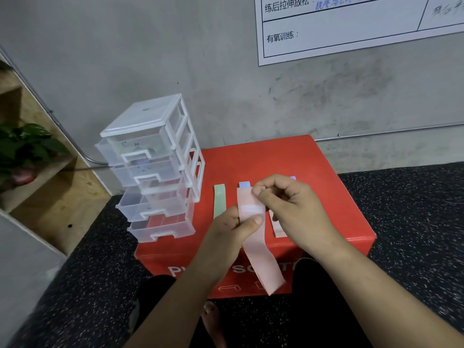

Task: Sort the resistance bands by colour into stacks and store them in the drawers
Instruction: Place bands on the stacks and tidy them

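A person holds a pink band (254,237) over the middle of a red box (334,197). The left hand (232,231) pinches the band partway down, its grip closed with the thumb pressed on the front face and the fingers behind. The right hand (288,204) pinches the band's upper end between thumb and forefinger, the other fingers curled. The band's lower end hangs loose past the box's front edge.

A green band (219,200) lies flat on the box top, left of the hands and running from back to front. Only the far end of a blue band (244,184) shows, just behind the pink band's top. A bit of a purple band (292,177) peeks out behind the right hand. A pink stack (278,232) lies under the right wrist, near the front edge.

At the box's left back corner stands a clear plastic drawer unit (153,167) with four drawers, each pulled out a little. A white chart (351,28) hangs on the grey wall, and a green plant (23,144) sits on a wooden shelf at the far left.
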